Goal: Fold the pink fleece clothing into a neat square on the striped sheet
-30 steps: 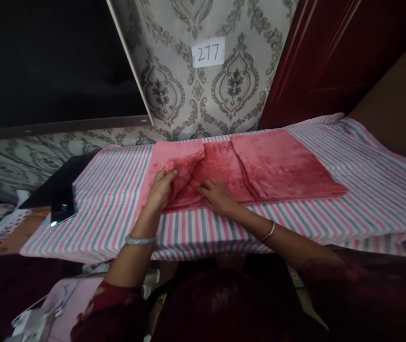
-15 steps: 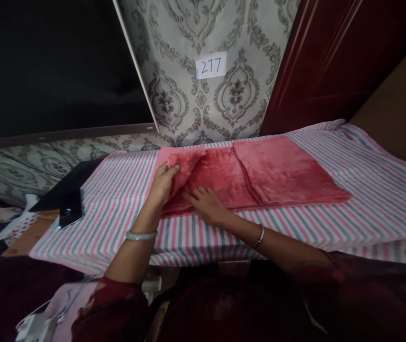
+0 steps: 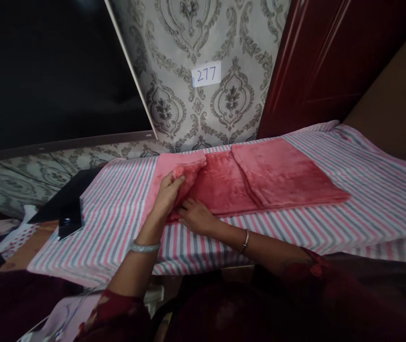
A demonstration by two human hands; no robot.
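A plush coral-pink blanket lies in a long strip, its right part folded over toward the middle. My left hand is closed on the left flap, thumb on top, and lifts its edge in a curl. Just to the right, my right hand rests near the blanket's front edge, fingers reaching to the base of the raised flap. Its fingertips are partly hidden by the fold, and the fingers look stretched out, palm down. Beneath is a striped cloth in pink, grey and white.
A dark phone lies at the cloth's left edge, next to a black flat object. A large television is at the back left. A paper marked 277 is on the patterned wall. Behind, at right, is a dark red door panel.
My left hand has drawn the flap's edge slightly right and nearer me. My right hand has slid a little left and nearer, toward the fold. The view has shifted slightly.
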